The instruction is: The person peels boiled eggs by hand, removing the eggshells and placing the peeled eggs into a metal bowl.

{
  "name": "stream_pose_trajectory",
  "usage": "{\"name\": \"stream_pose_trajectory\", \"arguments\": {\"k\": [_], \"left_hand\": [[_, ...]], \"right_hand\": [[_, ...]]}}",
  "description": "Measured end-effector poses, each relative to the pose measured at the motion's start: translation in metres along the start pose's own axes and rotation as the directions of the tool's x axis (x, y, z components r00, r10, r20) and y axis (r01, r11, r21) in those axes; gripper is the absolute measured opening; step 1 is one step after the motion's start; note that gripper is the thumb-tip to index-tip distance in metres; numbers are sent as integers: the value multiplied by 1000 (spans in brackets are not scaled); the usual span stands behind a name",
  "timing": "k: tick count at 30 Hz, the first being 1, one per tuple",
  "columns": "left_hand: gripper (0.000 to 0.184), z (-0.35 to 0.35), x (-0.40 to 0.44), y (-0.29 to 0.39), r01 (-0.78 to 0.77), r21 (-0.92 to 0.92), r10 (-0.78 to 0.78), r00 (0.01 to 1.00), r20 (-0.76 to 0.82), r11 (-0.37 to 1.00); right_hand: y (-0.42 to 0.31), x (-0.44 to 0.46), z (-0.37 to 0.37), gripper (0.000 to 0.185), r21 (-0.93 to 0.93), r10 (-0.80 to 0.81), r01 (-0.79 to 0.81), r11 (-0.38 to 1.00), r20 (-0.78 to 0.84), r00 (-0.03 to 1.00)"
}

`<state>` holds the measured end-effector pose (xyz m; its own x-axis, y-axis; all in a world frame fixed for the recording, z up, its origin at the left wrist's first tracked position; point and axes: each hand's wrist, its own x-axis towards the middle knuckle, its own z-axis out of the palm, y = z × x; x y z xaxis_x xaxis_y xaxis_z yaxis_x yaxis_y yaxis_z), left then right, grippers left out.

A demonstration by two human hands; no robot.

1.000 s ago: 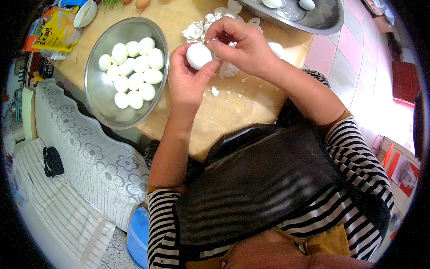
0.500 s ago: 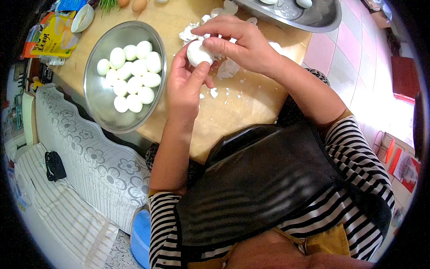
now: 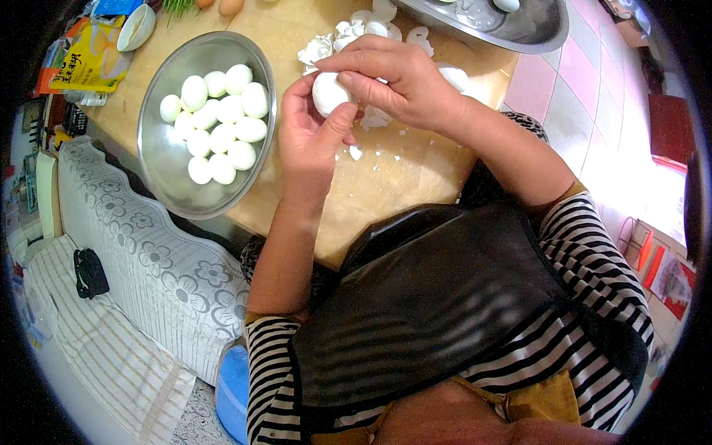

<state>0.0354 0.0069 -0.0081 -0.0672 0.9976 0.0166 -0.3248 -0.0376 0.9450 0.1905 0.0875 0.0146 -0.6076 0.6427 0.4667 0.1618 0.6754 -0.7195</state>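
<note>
A white egg (image 3: 331, 94) is gripped in my left hand (image 3: 315, 141), its thumb pressed on the near side and the fingers curled around the left. My right hand (image 3: 404, 80) is closed over the egg's upper right, the thumb against its surface and the fingers bent above. Whether some shell still clings to the egg is hard to make out. Broken white eggshells (image 3: 317, 49) lie behind and beneath the hands, with small bits scattered on the wooden table (image 3: 386, 185). Left of my hands, a steel bowl (image 3: 167, 185) holds several smooth peeled eggs (image 3: 222, 139).
A steel basin (image 3: 545, 37) with a few white eggs sits at the table's far right edge. Brown eggs (image 3: 231, 7), green stalks (image 3: 178, 6), a white bowl (image 3: 137, 30) and a yellow packet (image 3: 95, 55) stand at the far left. A cloth-covered sofa (image 3: 148, 252) is to the left.
Both hands remain around the egg, almost in place. My right thumb and fingers have shifted slightly across its top. The bowl of eggs looks the same.
</note>
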Motion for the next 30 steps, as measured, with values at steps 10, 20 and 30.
{"name": "stream_pose_trajectory", "arguments": {"k": [10,20,30], "left_hand": [[43,2,-1,3,80,-141,-82,997,-4,987],[50,3,-1,1,-31,-59,28,998,-49,998],[46,2,-2,-9,-21,-101,17,999,-38,995]], "right_hand": [[11,-2,9,18,-73,20,-30,997,-134,991],[2,-2,6,34,53,81,-82,995,12,997],[1,-6,11,30,22,-32,33,999,-32,999]]}}
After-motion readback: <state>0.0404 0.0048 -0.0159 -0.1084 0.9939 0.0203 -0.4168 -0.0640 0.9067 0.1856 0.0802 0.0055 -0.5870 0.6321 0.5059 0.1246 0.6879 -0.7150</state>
